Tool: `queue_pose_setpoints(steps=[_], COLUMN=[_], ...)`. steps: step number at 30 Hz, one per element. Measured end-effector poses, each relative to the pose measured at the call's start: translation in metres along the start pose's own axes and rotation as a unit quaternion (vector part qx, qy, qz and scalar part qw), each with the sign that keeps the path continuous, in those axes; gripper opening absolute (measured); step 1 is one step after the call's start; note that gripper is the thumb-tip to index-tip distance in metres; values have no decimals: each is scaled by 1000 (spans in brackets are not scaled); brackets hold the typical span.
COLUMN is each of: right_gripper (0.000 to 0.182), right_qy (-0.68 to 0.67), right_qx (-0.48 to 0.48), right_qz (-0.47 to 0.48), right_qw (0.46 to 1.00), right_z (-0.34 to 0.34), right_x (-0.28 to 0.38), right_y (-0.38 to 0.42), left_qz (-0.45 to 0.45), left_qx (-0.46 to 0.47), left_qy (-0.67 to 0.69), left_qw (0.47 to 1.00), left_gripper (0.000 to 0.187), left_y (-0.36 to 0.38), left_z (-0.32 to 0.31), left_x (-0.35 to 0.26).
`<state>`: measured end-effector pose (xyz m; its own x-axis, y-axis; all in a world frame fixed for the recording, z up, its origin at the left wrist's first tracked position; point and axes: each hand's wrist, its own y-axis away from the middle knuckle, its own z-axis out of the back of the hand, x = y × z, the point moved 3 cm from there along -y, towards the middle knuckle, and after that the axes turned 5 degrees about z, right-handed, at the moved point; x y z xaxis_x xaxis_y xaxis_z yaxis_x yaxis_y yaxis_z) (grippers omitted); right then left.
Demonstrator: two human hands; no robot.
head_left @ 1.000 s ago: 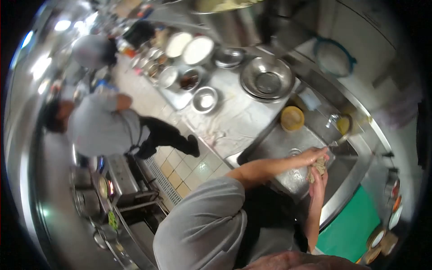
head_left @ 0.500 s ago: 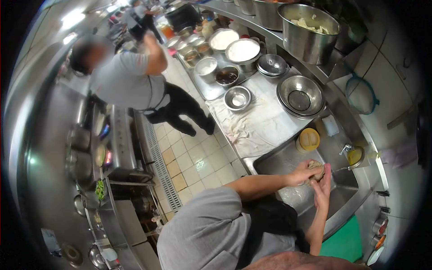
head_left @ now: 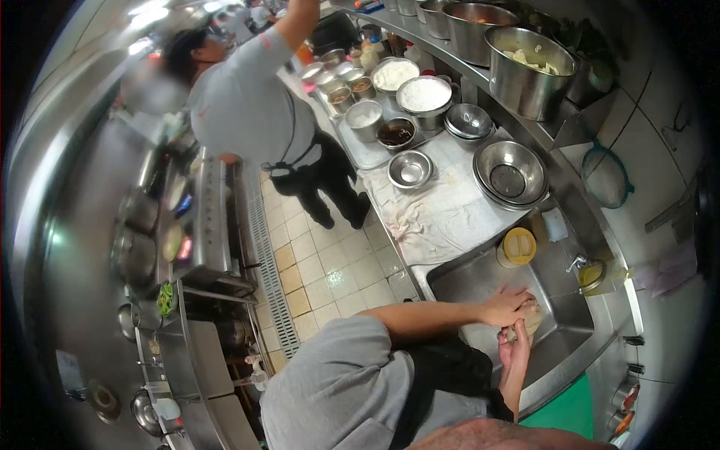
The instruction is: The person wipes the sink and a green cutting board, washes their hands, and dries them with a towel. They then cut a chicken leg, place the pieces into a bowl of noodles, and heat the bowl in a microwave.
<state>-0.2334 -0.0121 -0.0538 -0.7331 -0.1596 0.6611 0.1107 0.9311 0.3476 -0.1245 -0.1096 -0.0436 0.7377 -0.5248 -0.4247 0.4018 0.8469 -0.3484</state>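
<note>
Over the metal sink (head_left: 574, 306), both my hands are close together around a pale beige, crumpled lump (head_left: 534, 318). My left hand (head_left: 504, 306) lies across its upper side with the fingers bent over it. From below, my right hand (head_left: 516, 345) grips it, and a small bit of the lump shows between the fingers. I cannot tell what the lump is made of. A yellow-lidded container (head_left: 518, 246) stands in the sink's far corner, beyond my hands. The faucet (head_left: 577, 264) is on the sink's right side.
Left of the sink's far end, a cloth-covered counter (head_left: 442, 217) bears steel bowls (head_left: 511, 174) and pans of white powder (head_left: 424, 94). Steel pots (head_left: 529, 75) line the shelf above. A co-worker (head_left: 247, 112) stands in the aisle by the stove (head_left: 214, 202). A green board (head_left: 562, 409) lies near me.
My hands have moved nearer to me, away from the faucet, and the lump has been turned in them. The co-worker has shifted right and raised an arm. The view has shifted slightly.
</note>
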Motion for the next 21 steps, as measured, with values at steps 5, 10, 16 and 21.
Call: queue_pose_setpoints(steps=[5,10,16,21], right_gripper=[43,41,23,18], right_qy=[72,101,196,274], right_qx=[93,62,-25,-69], right_qz=[-48,-41,-1,31], right_qw=[992,992,980,959], right_z=[-32,-5,-6,-3], right_x=[13,-14,-21,-32], right_y=[13,7,3,5], left_qz=[19,-31,52,60], left_qx=[420,472,352,258], left_qy=[612,448,369,314], left_qw=[670,759,859,912], left_gripper=[64,61,61,50], left_y=[-33,-39,-23,2], left_z=[76,77,55,0], left_x=[-13,-27,-24,-15])
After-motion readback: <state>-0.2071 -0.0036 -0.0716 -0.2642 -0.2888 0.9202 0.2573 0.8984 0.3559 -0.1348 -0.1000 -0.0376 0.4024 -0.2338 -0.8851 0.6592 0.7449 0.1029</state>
